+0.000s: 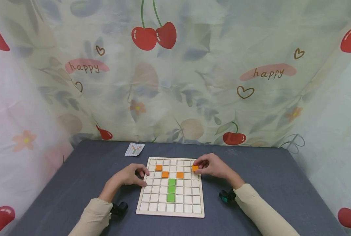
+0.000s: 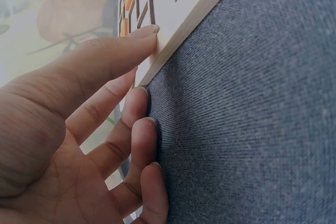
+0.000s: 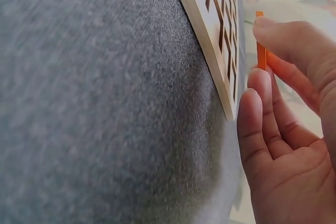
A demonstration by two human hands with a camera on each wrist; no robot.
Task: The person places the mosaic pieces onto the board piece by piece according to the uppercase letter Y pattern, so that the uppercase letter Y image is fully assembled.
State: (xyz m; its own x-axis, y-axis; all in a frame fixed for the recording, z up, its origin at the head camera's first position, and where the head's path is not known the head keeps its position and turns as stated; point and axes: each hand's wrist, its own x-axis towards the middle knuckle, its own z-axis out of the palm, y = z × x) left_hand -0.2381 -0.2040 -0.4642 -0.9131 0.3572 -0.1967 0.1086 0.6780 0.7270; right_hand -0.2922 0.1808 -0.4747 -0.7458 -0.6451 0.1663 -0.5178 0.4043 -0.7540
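A pale wooden grid board (image 1: 142, 211) lies flat on the table. Several orange tiles (image 1: 159, 167) and a column of green tiles (image 1: 171, 189) sit in its squares. At the board's left edge is my left hand (image 1: 130, 174); its thumb (image 2: 142, 40) rests on the rim, and the other fingers lie loosely bent beside the edge. Over the board's upper right part, my right hand (image 1: 213, 166) pinches an orange square tile (image 3: 261, 51) between thumb and fingers. In the right wrist view this tile is seen edge-on, apart from the board.
Behind the board's upper left corner lies a small printed card (image 1: 134, 149) with a coloured grid pattern. Dark grey cloth (image 1: 240, 209) covers the table. A patterned curtain (image 1: 175, 82) hangs behind it, and a looped cord (image 1: 294, 142) is at the back right corner.
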